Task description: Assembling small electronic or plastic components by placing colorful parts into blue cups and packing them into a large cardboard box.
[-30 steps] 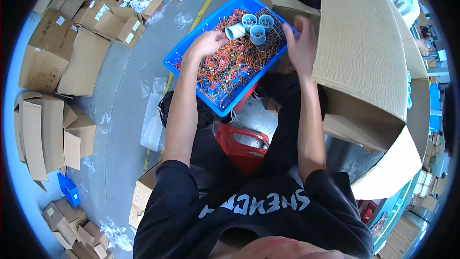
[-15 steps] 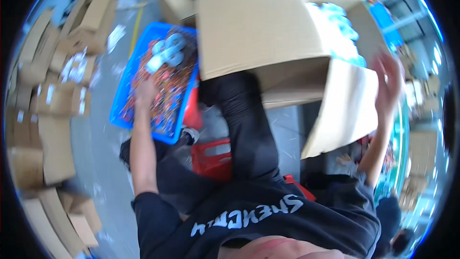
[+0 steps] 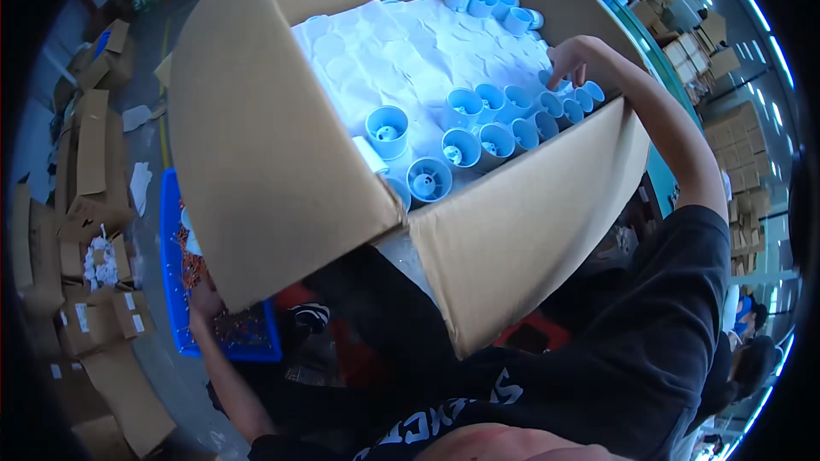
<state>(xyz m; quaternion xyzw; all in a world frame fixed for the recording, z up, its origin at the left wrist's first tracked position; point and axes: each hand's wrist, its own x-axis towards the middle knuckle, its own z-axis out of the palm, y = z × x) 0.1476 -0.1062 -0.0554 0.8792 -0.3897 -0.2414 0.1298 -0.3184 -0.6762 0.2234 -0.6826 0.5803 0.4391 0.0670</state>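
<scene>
My right hand (image 3: pixel 581 58) bends over blue cups (image 3: pixel 389 148) inside a carton (image 3: pixel 278 145), my left hand (image 3: pixel 205 299) at a blue tray (image 3: pixel 173 282); I cannot tell either grip. White lettering (image 3: pixel 431 418) marks my shirt (image 3: pixel 564 397).

From the person's head we look steeply down through a wide fisheye lens (straight edges bow toward the dark rim), close above a large open brown cardboard box (image 3: pixel 273 154), the black short-sleeved shirt (image 3: pixel 598 367) lying along the lower edge.
</scene>
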